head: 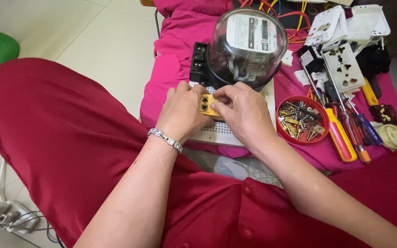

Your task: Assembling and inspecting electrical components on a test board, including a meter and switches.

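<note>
Presently, stage of work: small yellow socket block [206, 104] in hand, apparently mid-assembly; judged unfinished.
Left hand [181, 111]: clenched around the near end of the yellow socket block; bracelet [165, 139] at the wrist.
Right hand [243, 111]: fingertips pinching the far side of the same block; whether a screw or clip is pinched cannot be told.
Position of block: held just above the white perforated board [221, 131], directly in front of the domed electric meter [246, 46]; two brass-lined openings facing the camera.
Seemingly done: meter seated at the back of the board; black terminal block [199, 62] at its left.
Seemingly left: block not yet resting on or fixed to the board; no wires seen joined to it.
Supplies: red dish of brass parts and screws [301, 120] just right of the board; screwdrivers [345, 133] beside it; white sockets [343, 66] behind, untouched.
Support: pink cloth [171, 46] over the tabletop.
</note>
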